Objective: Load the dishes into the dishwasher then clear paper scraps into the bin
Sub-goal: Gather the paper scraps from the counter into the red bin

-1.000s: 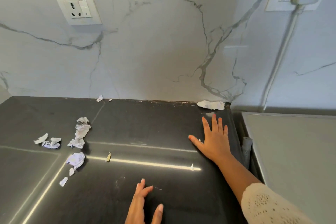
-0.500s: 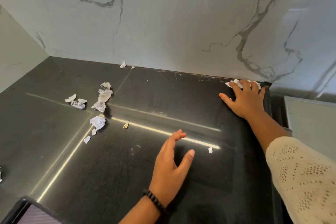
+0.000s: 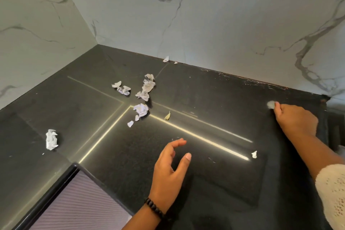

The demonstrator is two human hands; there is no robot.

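Crumpled white paper scraps lie on the black countertop (image 3: 214, 99). A cluster of several scraps (image 3: 143, 95) sits left of centre, one crumpled ball (image 3: 51, 139) lies at the far left, and a tiny scrap (image 3: 254, 154) lies at the right. Two small bits (image 3: 166, 59) rest against the back wall. My right hand (image 3: 295, 119) is at the right end of the counter, fingers curled round a blurred white paper scrap (image 3: 271, 104). My left hand (image 3: 171, 166) hovers over the counter's front middle, fingers loosely curved, holding nothing.
Marble walls (image 3: 205, 24) meet in a corner at the back left. A small yellowish leaf-like bit (image 3: 167, 116) lies near the centre. The counter's front edge drops to a striped grey surface (image 3: 80, 207) at the bottom left. The counter's right edge (image 3: 325, 117) is beside my right hand.
My right hand reached the scrap at the back right wall, closed round it and drew it away from the wall. My left hand rose forward. The view swung left and down.
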